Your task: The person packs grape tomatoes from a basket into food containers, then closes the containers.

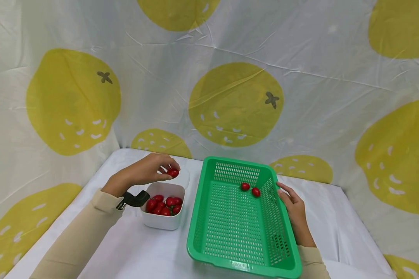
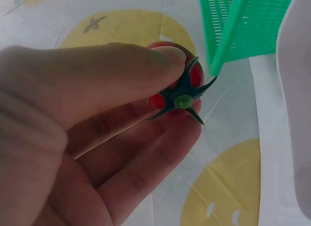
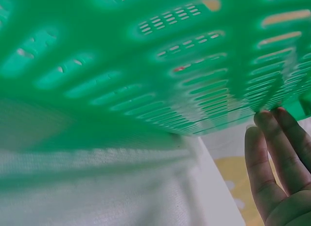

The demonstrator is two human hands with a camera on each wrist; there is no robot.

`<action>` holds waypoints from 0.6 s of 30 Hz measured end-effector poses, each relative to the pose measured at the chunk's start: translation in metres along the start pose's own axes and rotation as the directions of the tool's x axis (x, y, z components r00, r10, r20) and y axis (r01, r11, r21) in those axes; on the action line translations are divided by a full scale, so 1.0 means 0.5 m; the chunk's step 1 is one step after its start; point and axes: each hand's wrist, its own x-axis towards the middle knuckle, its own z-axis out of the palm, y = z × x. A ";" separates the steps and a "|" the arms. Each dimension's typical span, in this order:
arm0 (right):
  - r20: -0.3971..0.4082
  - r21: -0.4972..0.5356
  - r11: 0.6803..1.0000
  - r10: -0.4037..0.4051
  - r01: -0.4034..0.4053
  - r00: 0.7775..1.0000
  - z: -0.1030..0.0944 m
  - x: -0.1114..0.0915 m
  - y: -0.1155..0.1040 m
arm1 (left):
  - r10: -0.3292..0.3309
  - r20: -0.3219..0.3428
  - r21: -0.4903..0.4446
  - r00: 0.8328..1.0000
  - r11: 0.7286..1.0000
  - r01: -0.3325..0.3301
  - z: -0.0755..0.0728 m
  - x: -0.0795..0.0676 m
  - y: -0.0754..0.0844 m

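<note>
My left hand point(image 1: 150, 170) pinches a cherry tomato point(image 1: 172, 173) between thumb and fingers, above the back of a white box point(image 1: 162, 222). In the left wrist view, the green calyx point(image 2: 183, 100) of that tomato faces the camera. Several red cherry tomatoes point(image 1: 165, 211) lie in the box. To its right stands a green plastic basket point(image 1: 230, 221), with two tomatoes point(image 1: 255, 192) near its far right corner. My right hand point(image 1: 295, 209) touches the basket's right rim, and the right wrist view shows fairly straight fingers point(image 3: 279, 153) against the outer side.
Behind the box lies a pale, flat, translucent piece, perhaps a lid point(image 1: 184, 179). A white cloth covers the table point(image 1: 125, 248). A curtain point(image 1: 300, 116) printed with yellow fruit hangs behind and at the sides. A black wrist mount point(image 1: 137, 198) sits under my left wrist, close to the box.
</note>
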 end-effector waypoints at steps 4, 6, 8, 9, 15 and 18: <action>-0.005 -0.005 1.000 0.005 -0.005 1.000 0.000 0.001 0.001 | -0.033 0.012 0.000 0.999 0.999 0.033 0.003 -0.009 -0.010; -0.007 -0.008 1.000 0.006 -0.006 1.000 0.000 0.002 0.001 | -0.043 0.017 -0.002 0.999 0.999 0.043 0.005 -0.014 -0.015; -0.006 -0.013 1.000 0.005 -0.005 1.000 0.000 0.001 0.001 | -0.062 0.018 -0.001 0.998 0.998 0.062 0.005 -0.020 -0.019; -0.004 -0.015 1.000 0.003 -0.003 1.000 -0.001 0.001 0.000 | -0.070 0.018 0.001 0.997 0.998 0.070 0.006 -0.023 -0.022; -0.003 -0.016 1.000 0.002 -0.002 1.000 0.000 0.002 0.000 | -0.093 0.027 -0.007 0.995 0.996 0.093 0.013 -0.040 -0.040; -0.012 -0.015 1.000 0.005 -0.005 1.000 0.001 0.002 0.001 | -0.111 0.036 -0.005 0.993 0.994 0.111 0.021 -0.049 -0.052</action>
